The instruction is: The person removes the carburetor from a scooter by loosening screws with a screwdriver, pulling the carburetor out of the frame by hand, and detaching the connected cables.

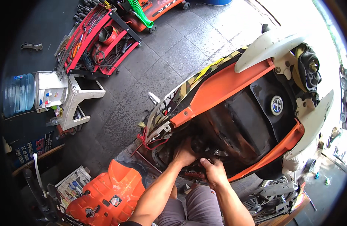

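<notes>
Reaching into scooter (pixel 233 109) underseat bay – both hands (pixel 199 164) buried

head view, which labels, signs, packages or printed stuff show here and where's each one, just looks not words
Round badge: on the black tank inside the motorcycle frame, blue and white with a pale ring.
Camouflage decal: along the side panel, tan, black and yellow.
Water bottle label: far left, small blue and red patch near the bottle top.
Dark banner: lower left, navy with pale print.
Printed paper: beside the orange cover, white with coloured pictures.
</notes>
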A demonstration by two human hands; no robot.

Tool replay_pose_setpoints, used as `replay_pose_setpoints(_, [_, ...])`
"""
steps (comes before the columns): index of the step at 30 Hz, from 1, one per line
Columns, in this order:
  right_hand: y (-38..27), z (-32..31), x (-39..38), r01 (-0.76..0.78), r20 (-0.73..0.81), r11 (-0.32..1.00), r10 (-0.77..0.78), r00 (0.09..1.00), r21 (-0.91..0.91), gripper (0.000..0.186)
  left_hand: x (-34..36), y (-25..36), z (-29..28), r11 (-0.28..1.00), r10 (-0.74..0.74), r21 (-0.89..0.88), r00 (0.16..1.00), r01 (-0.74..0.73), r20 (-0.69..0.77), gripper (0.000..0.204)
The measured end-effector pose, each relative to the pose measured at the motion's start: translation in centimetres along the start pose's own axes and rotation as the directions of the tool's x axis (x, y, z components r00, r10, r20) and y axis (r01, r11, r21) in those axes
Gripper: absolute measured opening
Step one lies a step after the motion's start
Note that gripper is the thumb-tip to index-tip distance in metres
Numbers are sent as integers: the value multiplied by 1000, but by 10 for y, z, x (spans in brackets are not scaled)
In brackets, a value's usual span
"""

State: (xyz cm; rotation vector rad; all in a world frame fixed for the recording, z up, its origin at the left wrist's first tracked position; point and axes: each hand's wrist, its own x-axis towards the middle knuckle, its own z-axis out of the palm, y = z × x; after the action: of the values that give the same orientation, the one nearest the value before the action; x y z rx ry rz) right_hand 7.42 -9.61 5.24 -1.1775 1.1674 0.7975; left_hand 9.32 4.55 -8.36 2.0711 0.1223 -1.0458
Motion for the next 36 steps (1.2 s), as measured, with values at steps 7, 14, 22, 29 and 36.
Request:
replay_pose_setpoints(7, [67,13,55,326,-56,939,-333,941,-111,54,-49,-17,27,976,171,-73,933,-203,-317,86])
replay_pose_setpoints(14, [46,13,-28,241,47,945,-237,970,-220,53,-66,-19,7,980,172,-57,952,-192,-253,94])
replay_pose_setpoints(22, [198,-11,-91,479,100,869,-469,877,-123,44,-34,-17,-6,932,324,-132,938,-339,-122,81])
replay_pose_setpoints(29, [328,61,37,473,484,477,-110,868,-740,55,-28,-38,4,993,101,-50,982,-110,-156,33])
replay_pose_setpoints(36, [397,184,190,370,282,553,-241,929,-747,40,-52,-36,-7,938,344,160,875,-307,-341,25])
